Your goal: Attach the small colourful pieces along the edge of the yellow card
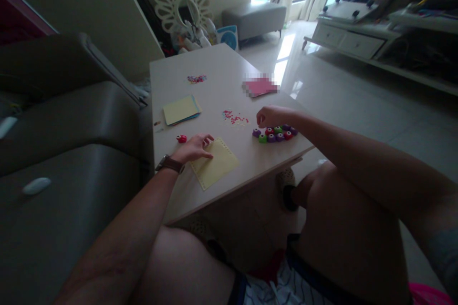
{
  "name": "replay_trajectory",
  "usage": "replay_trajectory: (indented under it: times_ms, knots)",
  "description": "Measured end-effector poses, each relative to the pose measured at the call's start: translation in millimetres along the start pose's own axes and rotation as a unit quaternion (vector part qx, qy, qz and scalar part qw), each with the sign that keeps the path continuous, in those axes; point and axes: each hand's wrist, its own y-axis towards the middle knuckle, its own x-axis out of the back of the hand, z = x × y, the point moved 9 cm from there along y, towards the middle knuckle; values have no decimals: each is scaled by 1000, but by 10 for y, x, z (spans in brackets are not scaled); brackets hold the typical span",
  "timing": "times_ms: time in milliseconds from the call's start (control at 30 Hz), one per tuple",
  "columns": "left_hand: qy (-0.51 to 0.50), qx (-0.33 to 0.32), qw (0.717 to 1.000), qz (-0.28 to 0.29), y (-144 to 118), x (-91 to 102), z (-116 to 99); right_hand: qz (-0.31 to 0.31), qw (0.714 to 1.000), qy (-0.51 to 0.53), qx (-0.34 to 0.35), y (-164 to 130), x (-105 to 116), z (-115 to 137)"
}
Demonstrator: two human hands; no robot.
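My left hand (196, 147) lies with fingers apart on the upper left part of a yellow sheet of paper (218, 167), whose edges carry rows of small punched marks. Just behind this hand sits a single red craft punch (182, 138). My right hand (266, 116) has its fingers curled together, above a group of purple, green and red craft punches (272, 137). Whether a tiny thing is pinched in those fingers I cannot make out. Left of the right hand, small red and pale paper cut-outs (235, 117) are scattered on the white table (214, 62).
A stack of yellow and blue sheets (181, 110) lies at the left. Farther back are a pile of multicoloured cut-outs (196, 79) and a pink stack (261, 86) by the right edge. A grey sofa (107, 109) borders the table's left side.
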Motion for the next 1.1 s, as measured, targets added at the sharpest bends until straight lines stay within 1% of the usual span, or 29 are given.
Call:
replay_trajectory:
  times_ms: [200,367,500,633,800,900,1000,1100]
  knots:
    - [4,-10,1000,-4,-20,14,-34,33,999,7,9,1,-75,14]
    - [30,-18,999,-15,5,9,25,40,999,4,10,10,-103,7]
    - [27,-13,1000,-7,19,-13,62,50,999,-13,12,-14,-109,41]
    - [18,-9,1000,0,10,-17,30,74,997,-20,9,-43,-135,68]
    - [4,-3,1000,8,-2,-15,-2,75,997,-22,10,-73,-96,79]
    - [-2,3,1000,13,-9,-16,-14,71,997,-43,1,-89,-53,50]
    - [-2,6,1000,13,-14,-15,-23,85,993,-81,-9,-117,-53,20]
    - [2,-2,1000,8,-8,-11,-28,100,991,-87,-8,-138,-81,11]
